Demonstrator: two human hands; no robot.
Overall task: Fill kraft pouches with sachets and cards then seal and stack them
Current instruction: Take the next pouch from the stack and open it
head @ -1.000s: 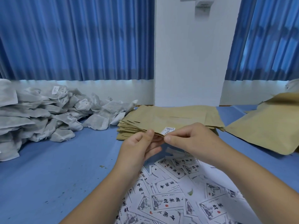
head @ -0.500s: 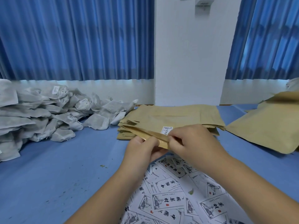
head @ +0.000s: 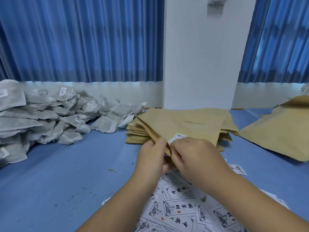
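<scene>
Head view: left hand (head: pixel 150 159), right hand (head: pixel 199 158) pinch kraft pouch (head: pixel 185 128); long axis points away.

Top kraft pouch (head: pixel 187 129) raised off stack (head: pixel 137 135), tilted; left hand (head: pixel 150 158), right hand (head: pixel 199 158) now pinch its near edge (card (head: pixel 177 137) at right thumb).

A smooth blue tabletop (head: pixel 58 173) fills the foreground, with small greenish-brown crumbs (head: pixel 112 170) scattered over its left part. Behind it rises a plain white wall pillar (head: pixel 200 64) with a small pale grey fixture (head: pixel 217 5) mounted near its top. Pleated blue fabric curtains hang on either side, a wide one on the left (head: pixel 80 39) and a narrower one on the right (head: pixel 280 39).
</scene>
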